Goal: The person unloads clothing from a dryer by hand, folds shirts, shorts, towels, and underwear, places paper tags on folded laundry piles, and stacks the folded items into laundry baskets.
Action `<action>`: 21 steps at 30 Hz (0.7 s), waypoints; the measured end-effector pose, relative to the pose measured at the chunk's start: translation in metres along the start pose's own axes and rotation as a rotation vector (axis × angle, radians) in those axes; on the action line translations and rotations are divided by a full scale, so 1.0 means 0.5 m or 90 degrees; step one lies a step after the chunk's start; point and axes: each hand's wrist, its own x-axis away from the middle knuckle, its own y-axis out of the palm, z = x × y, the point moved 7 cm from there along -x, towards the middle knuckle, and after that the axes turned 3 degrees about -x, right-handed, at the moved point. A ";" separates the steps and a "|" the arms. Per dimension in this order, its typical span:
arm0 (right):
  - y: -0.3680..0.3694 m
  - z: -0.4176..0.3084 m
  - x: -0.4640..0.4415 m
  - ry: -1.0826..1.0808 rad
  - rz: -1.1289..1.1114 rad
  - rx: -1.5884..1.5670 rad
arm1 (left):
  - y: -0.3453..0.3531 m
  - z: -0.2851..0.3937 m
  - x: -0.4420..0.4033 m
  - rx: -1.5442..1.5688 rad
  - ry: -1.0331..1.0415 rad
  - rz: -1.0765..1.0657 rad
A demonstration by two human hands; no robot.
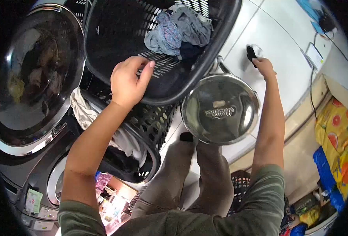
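Shows at left a dark round appliance door [40, 70] rimmed in silver, with a green-and-white label [33, 201] stuck on the dark front below, and near the middle a round, shiny metal lid [220, 126] with raised lettering, above pale floor tiles [276, 27]. Has on the right a thin black cable [312, 94] running down past a flat white object [315, 56] toward a yellow, citrus-printed sheet [341, 131], with crumpled blue plastic [324, 169] just beside. Includes at lower left a brightly lit clutter of small items [111, 204], too blurred to tell apart.
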 end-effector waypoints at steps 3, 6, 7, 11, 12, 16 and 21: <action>0.100 0.059 -0.124 -0.004 -0.045 0.166 | 0.013 -0.005 -0.004 0.010 -0.001 -0.008; 0.129 0.093 -0.136 -0.128 -0.066 0.129 | 0.017 -0.014 0.002 0.030 -0.013 -0.008; 0.104 0.084 -0.125 -0.149 -0.025 0.129 | 0.013 -0.016 0.003 0.036 -0.018 0.004; -0.097 -0.007 0.105 -0.026 0.314 -0.162 | 0.006 -0.020 0.015 0.054 0.017 0.058; -0.165 -0.090 0.237 -0.116 0.465 -0.163 | 0.002 -0.015 0.016 0.042 0.030 0.057; -0.309 -0.371 0.720 -0.464 0.719 -0.284 | -0.015 -0.002 0.023 -0.062 0.054 0.044; -0.276 -0.603 0.783 -0.532 0.351 -0.464 | -0.126 0.088 0.164 0.004 -0.134 0.184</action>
